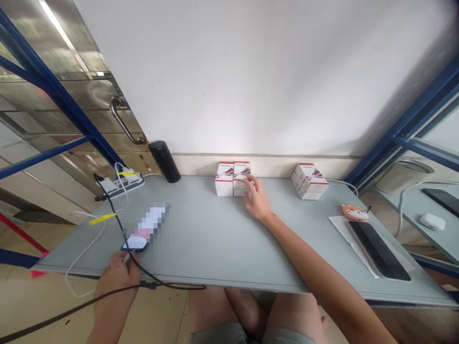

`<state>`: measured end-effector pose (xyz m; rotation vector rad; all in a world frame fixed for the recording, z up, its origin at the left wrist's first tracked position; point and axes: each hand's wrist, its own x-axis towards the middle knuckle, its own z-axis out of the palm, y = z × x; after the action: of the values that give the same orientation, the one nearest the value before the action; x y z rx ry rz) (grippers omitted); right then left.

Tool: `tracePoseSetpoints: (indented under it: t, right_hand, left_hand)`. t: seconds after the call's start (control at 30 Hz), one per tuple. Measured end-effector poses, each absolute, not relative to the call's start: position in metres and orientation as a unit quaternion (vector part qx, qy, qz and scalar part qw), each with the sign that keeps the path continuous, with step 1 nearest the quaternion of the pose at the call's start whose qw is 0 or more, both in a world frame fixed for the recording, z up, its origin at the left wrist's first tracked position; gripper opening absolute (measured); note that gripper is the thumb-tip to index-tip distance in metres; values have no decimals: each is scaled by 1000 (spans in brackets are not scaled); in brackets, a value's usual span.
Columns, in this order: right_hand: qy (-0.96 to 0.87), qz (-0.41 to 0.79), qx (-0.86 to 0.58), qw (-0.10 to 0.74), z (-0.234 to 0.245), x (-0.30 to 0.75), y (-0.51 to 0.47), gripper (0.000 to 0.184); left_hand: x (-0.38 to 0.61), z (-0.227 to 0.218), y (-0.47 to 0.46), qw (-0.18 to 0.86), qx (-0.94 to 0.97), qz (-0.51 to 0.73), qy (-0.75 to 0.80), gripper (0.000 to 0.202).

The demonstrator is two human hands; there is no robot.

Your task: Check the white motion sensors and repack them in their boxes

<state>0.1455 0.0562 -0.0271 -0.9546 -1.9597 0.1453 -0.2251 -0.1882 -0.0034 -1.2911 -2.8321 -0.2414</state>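
My right hand (256,199) reaches across the grey table (215,243) and rests its fingers on a stack of white and red small boxes (232,178) near the wall; the fingers lie spread and flat. At the table's front left edge my left hand (117,275) is closed around the near end of a phone (144,229), which has a black cable (168,285) plugged in. A second pile of white and red boxes (309,181) stands farther right, apart from both hands.
A black cylinder flask (164,161) leans by the wall. A white power strip (121,185) with cables sits back left. At right lie a black tablet (378,249) on white paper and an orange fox-shaped item (354,211). Blue frame beams flank both sides.
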Motion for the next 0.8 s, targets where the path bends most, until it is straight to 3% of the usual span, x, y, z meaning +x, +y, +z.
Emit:
tracePoseSetpoints:
  t: [0.2,0.47,0.6,0.8]
  right_hand:
    - [-800,65,-390,452,-28,145,56,60]
    - [-800,65,-384,457,-31,145,57,60]
    - [-801,63,-381,457,-32,144,58,59]
    - [-802,64,-384,454,-31,145,57,59]
  left_hand:
    - [-213,3,-195,-29,-401,-107,-909,47]
    - [-211,1,-206,-48,-321,-150,-934,61]
    - [-215,-1,-214,-81,-313,-185,-928,51]
    - [-267,-11,-206,16,-271,-315,-910,42]
